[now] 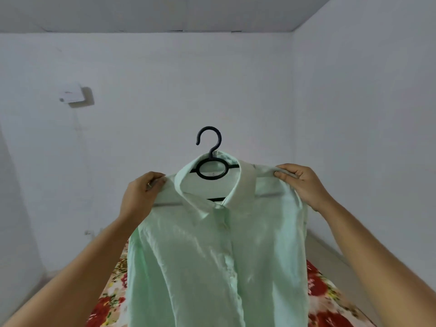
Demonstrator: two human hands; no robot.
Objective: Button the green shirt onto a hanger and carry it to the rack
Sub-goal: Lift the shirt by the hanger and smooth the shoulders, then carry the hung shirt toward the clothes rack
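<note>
The pale green shirt [212, 260] hangs in front of me on a black hanger [210, 159], its placket buttoned down the front and its collar standing up around the hanger's ring. The hook points up in front of the white wall. My left hand [141, 194] grips the shirt's left shoulder over the hanger's end. My right hand [304, 185] pinches the right shoulder in the same way. The shirt is held up in the air between both hands. No rack is in view.
A bed with a red and cream floral cover [323, 298] lies below the shirt. White walls close in ahead and on the right. A small white box [72, 94] is fixed to the wall at the upper left.
</note>
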